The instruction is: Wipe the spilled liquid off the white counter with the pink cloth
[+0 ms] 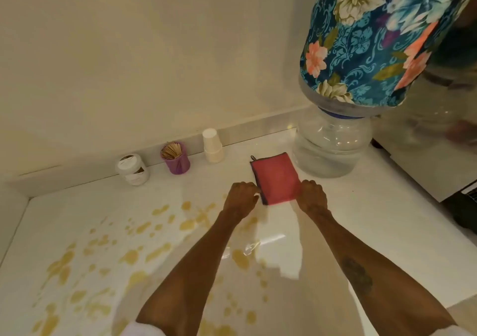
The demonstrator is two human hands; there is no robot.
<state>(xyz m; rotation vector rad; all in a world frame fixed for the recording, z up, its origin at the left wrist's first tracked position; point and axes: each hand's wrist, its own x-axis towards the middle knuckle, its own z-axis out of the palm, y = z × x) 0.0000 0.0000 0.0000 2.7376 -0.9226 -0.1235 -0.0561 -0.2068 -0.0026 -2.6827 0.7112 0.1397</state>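
Note:
A folded pink cloth (275, 177) with a dark edge and a small loop lies flat on the white counter (387, 214), just left of the water bottle. My left hand (241, 199) pinches its near left corner. My right hand (312, 197) grips its near right corner. Yellowish spilled liquid (134, 255) spreads in many drops and puddles over the counter's left and middle, reaching under my forearms.
A large clear water bottle (330, 147) with a floral fabric cover (382, 36) stands at the right. Along the back wall sit a white jar (133, 169), a purple cup of wooden sticks (176, 159) and stacked paper cups (213, 146). A dark appliance edge (464, 206) is far right.

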